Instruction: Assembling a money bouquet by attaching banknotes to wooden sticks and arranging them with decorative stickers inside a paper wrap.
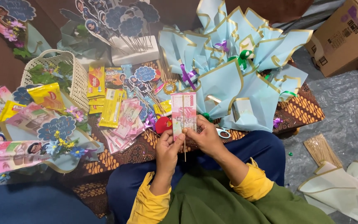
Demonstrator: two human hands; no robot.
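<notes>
My left hand (pixel 166 151) and my right hand (pixel 206 136) together hold a pink banknote in clear wrap (pixel 183 112) upright over my lap. A thin wooden skewer (pixel 184 147) runs down the note's middle and sticks out below it between my thumbs. Both yellow sleeves show at the wrists. Just past the note lie a red round object (pixel 163 124) and small scissors (pixel 223 132) on the brown batik cloth (pixel 303 110).
Light blue gold-edged wrapping cones (pixel 245 70) pile up ahead right. Loose pink banknotes (pixel 125 118), yellow snack packets (pixel 110 105), a white woven basket (pixel 77 79), paper toppers on sticks (pixel 129 25), a cardboard box (pixel 344 37), a skewer bundle (pixel 322 149) and white wraps (pixel 340 188) surround me.
</notes>
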